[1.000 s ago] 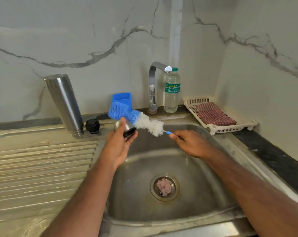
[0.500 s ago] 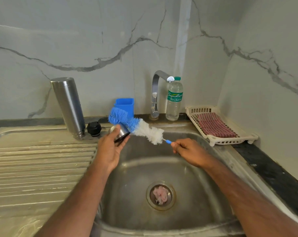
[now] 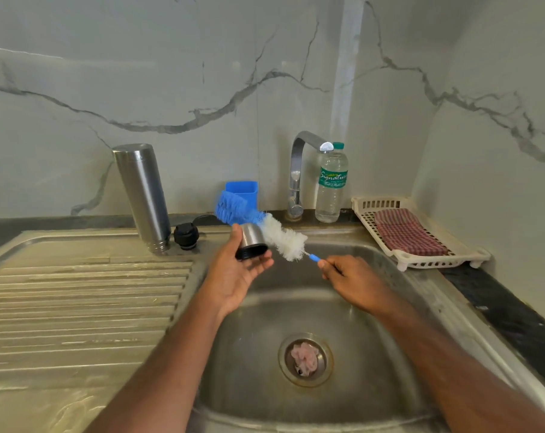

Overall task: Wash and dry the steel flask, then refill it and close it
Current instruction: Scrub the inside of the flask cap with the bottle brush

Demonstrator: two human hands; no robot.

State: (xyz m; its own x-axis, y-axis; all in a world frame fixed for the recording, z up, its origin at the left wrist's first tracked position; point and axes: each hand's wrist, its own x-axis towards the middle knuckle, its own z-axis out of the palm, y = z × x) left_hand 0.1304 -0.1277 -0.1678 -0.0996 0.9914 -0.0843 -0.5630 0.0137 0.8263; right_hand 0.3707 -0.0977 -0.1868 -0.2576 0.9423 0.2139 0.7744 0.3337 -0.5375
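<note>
I see open room over the sink basin (image 3: 374, 354) and ribbed drainboard (image 3: 77, 307). Flask (image 3: 141, 195), stopper (image 3: 186, 235), tap (image 3: 296, 176), bottle (image 3: 330, 182) and basket (image 3: 421, 260) crowd the back edge.

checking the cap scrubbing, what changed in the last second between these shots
The left hand has turned the steel cap, so its black rim now faces the camera, and the bottle brush lies behind it. The right hand still pinches the brush handle. The steel flask and black stopper stayed put.

Light: soft, even, fairly bright | glare: sheen on drainboard (image 3: 87, 295) | edges: wide-angle bowing | focus: slightly soft
</note>
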